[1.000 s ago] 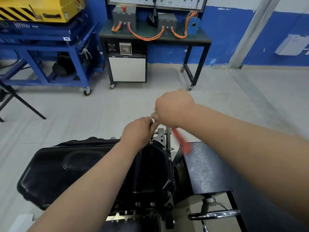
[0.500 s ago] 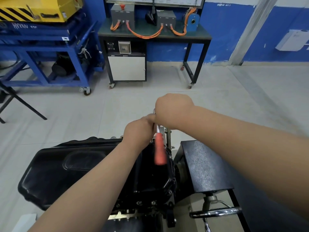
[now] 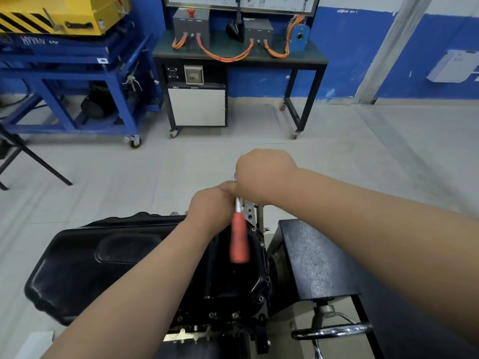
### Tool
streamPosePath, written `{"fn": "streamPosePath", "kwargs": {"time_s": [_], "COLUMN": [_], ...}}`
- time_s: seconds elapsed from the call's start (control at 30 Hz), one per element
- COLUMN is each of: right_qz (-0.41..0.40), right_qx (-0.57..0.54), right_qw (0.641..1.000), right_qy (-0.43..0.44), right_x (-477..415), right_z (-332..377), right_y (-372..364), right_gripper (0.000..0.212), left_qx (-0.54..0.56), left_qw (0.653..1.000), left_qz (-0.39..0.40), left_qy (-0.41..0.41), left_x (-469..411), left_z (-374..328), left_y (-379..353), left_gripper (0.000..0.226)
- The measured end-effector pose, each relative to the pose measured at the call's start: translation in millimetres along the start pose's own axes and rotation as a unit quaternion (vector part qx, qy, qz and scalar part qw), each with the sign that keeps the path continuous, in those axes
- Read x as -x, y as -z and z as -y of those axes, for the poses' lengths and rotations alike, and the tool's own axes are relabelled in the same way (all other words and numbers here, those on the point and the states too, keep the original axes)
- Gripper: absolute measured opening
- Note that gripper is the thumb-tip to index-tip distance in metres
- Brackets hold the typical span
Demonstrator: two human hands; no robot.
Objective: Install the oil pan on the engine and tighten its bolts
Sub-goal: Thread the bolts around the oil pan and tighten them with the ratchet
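Note:
A black oil pan [image 3: 108, 260] lies on top of the engine [image 3: 215, 330], with several bolts [image 3: 234, 315] along its near flange. My right hand [image 3: 264, 174] is closed over the metal head of a ratchet wrench whose orange handle [image 3: 239, 242] hangs blurred toward me over the pan's right end. My left hand [image 3: 211, 208] is closed just below it at the pan's far right corner, touching the right hand. The socket and the bolt under the hands are hidden.
The engine stand's black plate [image 3: 315, 257] and chrome crank handle [image 3: 331, 331] sit to the right. Farther off stand a black workbench with orange cables [image 3: 238, 57], a blue cart [image 3: 75, 81] with yellow equipment, and a black leg frame [image 3: 31, 156] at left.
The orange handle swung from pointing right toward the stand plate to pointing at me over the pan. Both hands stayed at the pan's far right corner.

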State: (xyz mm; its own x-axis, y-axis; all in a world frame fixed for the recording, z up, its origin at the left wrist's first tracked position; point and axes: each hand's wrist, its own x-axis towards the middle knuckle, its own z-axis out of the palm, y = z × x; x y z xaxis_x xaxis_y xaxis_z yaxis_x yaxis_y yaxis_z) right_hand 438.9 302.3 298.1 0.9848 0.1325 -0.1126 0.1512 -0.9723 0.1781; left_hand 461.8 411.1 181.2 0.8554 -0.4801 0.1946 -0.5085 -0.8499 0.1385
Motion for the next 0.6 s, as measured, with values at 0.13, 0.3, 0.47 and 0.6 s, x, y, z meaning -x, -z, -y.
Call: {"fn": "streamPosePath", "kwargs": {"time_s": [0.13,0.3,0.47,0.6], "right_qz": [-0.01,-0.038,-0.012,-0.006], "right_qx": [0.028,0.04,0.008,0.025], "right_qw": [0.986,0.997,0.998,0.981], "right_qy": [0.165,0.045,0.06,0.19], "right_x": [-1,0,1,-1], "right_z": [-16,-10,-2,-20], "right_y": [13,5,2,13], "right_gripper": [0.019,0.041,0.04,0.019], "left_qx": [-0.007,0.01,-0.025,-0.034], "left_qw": [0.999,0.999,1.0,0.998], "left_qz": [-0.041,-0.038,-0.011,-0.047], "left_qy": [-0.011,0.013,0.012,-0.001], "left_x": [0,1,1,1], "left_z": [3,0,1,1], "left_y": [-3,-2,-3,-9], "left_gripper": [0.031,0.023,0.02,0.036]}}
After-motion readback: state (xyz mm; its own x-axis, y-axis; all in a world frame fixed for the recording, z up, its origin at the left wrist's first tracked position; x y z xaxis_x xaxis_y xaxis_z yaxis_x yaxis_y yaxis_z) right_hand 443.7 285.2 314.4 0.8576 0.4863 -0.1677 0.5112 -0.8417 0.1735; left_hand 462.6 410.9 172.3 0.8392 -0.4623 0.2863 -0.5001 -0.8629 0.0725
